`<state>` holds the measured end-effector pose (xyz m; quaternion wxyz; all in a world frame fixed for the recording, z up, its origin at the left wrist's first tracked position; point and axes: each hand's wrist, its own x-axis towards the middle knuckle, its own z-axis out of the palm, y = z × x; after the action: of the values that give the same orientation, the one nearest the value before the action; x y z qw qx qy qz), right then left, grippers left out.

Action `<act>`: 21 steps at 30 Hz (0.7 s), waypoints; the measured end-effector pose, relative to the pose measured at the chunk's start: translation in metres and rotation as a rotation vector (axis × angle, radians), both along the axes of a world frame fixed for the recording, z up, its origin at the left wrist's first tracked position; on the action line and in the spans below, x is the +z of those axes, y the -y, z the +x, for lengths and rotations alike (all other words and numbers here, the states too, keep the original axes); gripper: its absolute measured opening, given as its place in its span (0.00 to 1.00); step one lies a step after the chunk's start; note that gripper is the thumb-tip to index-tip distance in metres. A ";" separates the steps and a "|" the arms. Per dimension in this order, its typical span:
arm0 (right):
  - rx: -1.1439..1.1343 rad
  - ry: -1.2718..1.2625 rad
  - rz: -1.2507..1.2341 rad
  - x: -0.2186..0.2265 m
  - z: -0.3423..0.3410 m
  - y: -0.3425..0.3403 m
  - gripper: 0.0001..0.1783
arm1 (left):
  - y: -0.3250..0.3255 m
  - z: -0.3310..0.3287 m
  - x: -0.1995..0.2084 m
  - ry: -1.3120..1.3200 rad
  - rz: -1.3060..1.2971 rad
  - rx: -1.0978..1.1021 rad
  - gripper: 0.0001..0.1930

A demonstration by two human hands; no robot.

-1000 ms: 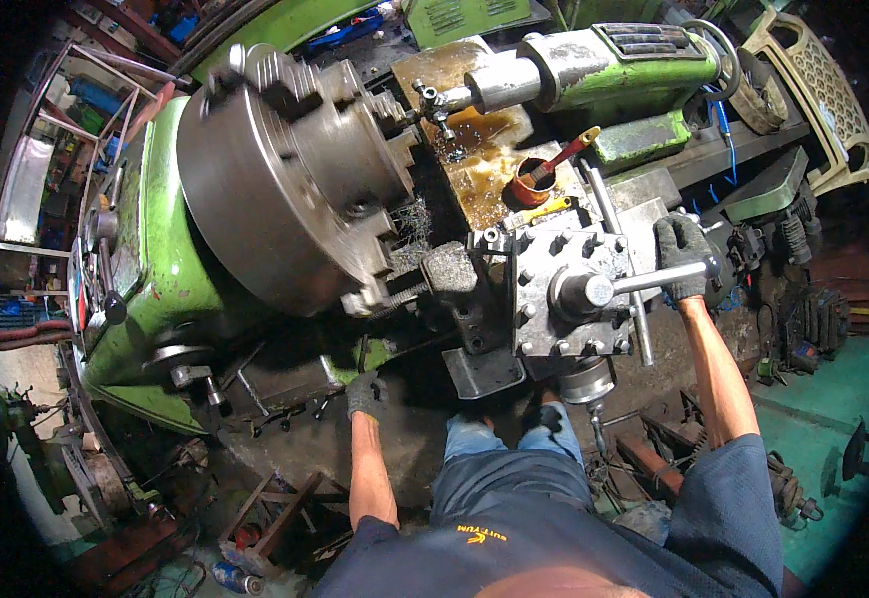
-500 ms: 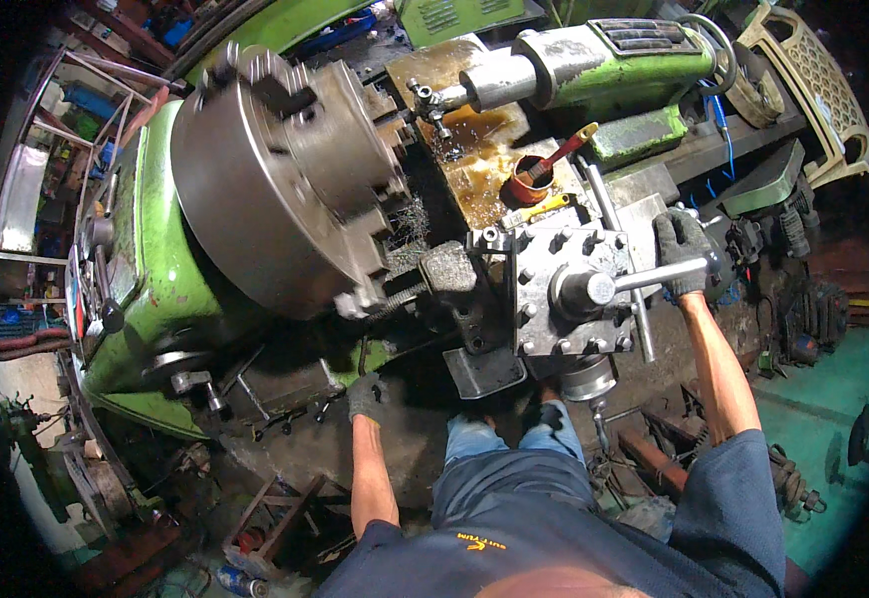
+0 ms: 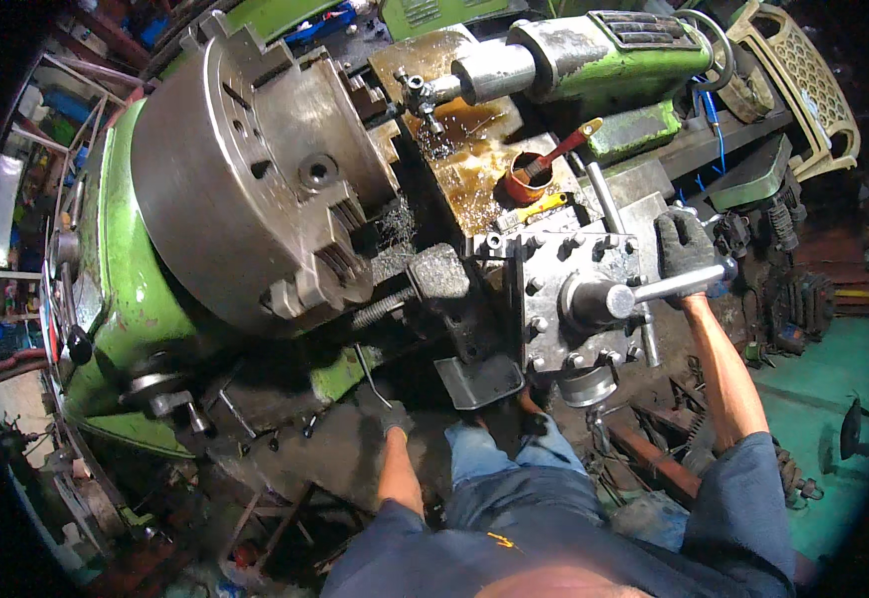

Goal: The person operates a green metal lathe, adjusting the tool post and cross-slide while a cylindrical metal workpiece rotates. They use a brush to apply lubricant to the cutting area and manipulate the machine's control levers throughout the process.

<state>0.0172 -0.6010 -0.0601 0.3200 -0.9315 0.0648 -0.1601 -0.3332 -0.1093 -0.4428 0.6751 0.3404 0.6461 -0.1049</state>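
A lathe fills the view, with its big grey chuck (image 3: 190, 189) and stepped jaws at the left. My left hand (image 3: 383, 411), in a dark glove, is closed around a thin bent metal lever (image 3: 368, 371) below the chuck. To the right, the square tool post (image 3: 544, 329) carries several bolts and a long clamp handle (image 3: 669, 285). My gloved right hand (image 3: 687, 247) is beside the tool post, fingers curled; the clamp handle crosses in front of it and hides what it grips. A tailstock (image 3: 604, 65) with a metal tool in its quill points toward the chuck.
On the oily brown board (image 3: 454, 189) stand a red pot (image 3: 528, 179) with a red-handled brush and a yellow-handled brush (image 3: 534, 210). Metal chips (image 3: 392, 227) lie beside the chuck. A beige plastic chair (image 3: 803, 85) is at the far right.
The chuck was blurred by spinning and now shows sharp, its holes and jaws distinct. The view has shifted slightly. My left hand has moved a little right and nearer; my right hand keeps its place.
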 end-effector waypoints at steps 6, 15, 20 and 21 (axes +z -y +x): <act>0.050 0.138 -0.117 -0.011 0.008 0.006 0.13 | 0.006 -0.036 -0.049 -0.354 0.551 -0.670 0.19; 0.165 0.242 -0.037 -0.002 0.001 0.008 0.10 | 0.057 -0.169 0.095 -0.264 0.319 -0.893 0.16; 0.102 0.120 -0.075 0.007 -0.001 0.003 0.11 | 0.088 -0.192 0.141 -0.086 0.597 -1.475 0.15; 0.103 0.106 -0.067 0.011 -0.001 -0.001 0.10 | 0.085 -0.178 0.145 -0.032 0.809 -1.656 0.15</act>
<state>0.0162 -0.6002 -0.0492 0.2995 -0.9340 -0.0056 -0.1946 -0.5107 -0.1942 -0.2974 0.2052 0.9027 0.1929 -0.3254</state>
